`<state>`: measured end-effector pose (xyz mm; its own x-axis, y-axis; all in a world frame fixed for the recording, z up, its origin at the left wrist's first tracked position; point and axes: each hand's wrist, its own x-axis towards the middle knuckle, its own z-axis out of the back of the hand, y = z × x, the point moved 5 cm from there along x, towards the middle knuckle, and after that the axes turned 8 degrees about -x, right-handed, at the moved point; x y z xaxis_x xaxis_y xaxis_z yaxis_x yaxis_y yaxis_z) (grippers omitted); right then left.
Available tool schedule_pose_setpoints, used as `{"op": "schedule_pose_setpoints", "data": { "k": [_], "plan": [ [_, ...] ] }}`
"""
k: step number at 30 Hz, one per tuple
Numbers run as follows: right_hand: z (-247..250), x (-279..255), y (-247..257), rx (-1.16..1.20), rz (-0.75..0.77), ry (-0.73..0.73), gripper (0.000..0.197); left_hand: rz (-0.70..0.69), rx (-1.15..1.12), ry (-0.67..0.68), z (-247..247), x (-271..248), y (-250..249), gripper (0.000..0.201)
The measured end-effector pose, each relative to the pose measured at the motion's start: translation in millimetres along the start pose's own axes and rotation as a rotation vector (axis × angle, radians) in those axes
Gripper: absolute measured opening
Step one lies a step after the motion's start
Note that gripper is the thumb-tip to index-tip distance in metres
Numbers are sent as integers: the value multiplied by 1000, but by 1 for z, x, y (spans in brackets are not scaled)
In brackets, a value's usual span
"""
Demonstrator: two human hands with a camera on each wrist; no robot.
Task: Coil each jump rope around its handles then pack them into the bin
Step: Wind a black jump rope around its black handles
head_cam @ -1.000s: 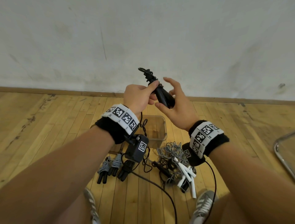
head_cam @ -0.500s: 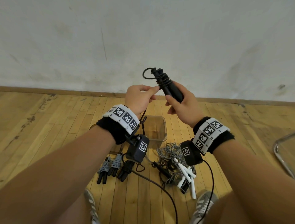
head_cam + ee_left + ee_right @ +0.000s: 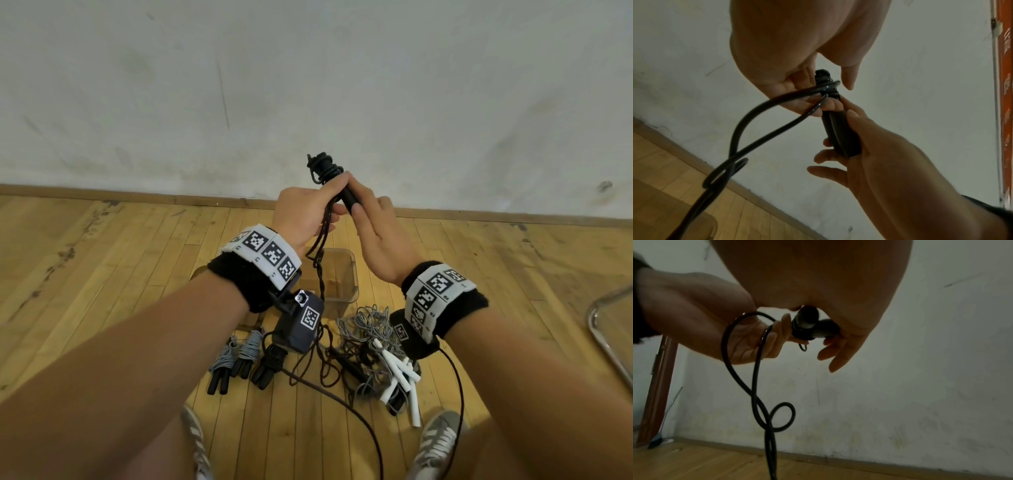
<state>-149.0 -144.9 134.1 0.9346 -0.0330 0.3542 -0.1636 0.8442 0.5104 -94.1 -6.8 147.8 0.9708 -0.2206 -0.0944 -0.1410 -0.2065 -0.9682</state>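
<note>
I hold a pair of black jump-rope handles (image 3: 346, 197) upright at chest height, with a few turns of black rope (image 3: 325, 168) wound round their top. My right hand (image 3: 373, 236) grips the lower part of the handles (image 3: 840, 138). My left hand (image 3: 308, 212) pinches the black rope (image 3: 813, 110) just below the wraps. The loose rope (image 3: 320, 270) hangs down to the floor, looping in the right wrist view (image 3: 764, 402). A clear plastic bin (image 3: 349, 270) stands on the floor under my hands.
Two coiled grey ropes (image 3: 236, 356) and a coiled black one (image 3: 270, 366) lie left of the bin. A tangle of grey rope (image 3: 370, 329) with white handles (image 3: 400, 373) lies to its right. A metal frame (image 3: 603, 335) shows at far right, my shoes (image 3: 435, 442) below.
The handles have swung from leaning right to nearly upright. My left hand has closed on the rope by the wraps, and my right hand now sits lower on the handles.
</note>
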Motion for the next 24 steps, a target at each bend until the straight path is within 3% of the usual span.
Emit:
{"op": "schedule_pose_setpoints", "data": {
  "k": [4, 8, 11, 14, 16, 19, 24],
  "plan": [
    [2, 0, 8, 171, 20, 0, 57, -35, 6, -57, 7, 5, 2, 35],
    [11, 1, 1, 614, -242, 14, 75, -4, -11, 46, -2, 3, -2, 30],
    [9, 0, 5, 796, -326, 125, 62, -13, 6, 98, -5, 4, -4, 36],
    [8, -1, 3, 818, -314, 161, 51, -15, 118, 124, -5, 5, -2, 36],
    [11, 0, 0, 761, -303, 132, 55, -15, 158, 86, 0, 5, 2, 39],
    [14, 2, -5, 609, -248, 74, 61, -65, 236, 22, 5, 6, 3, 26],
    [15, 7, -14, 449, -204, 4, 66, -71, 206, 42, 1, 4, 3, 13]
  ]
}}
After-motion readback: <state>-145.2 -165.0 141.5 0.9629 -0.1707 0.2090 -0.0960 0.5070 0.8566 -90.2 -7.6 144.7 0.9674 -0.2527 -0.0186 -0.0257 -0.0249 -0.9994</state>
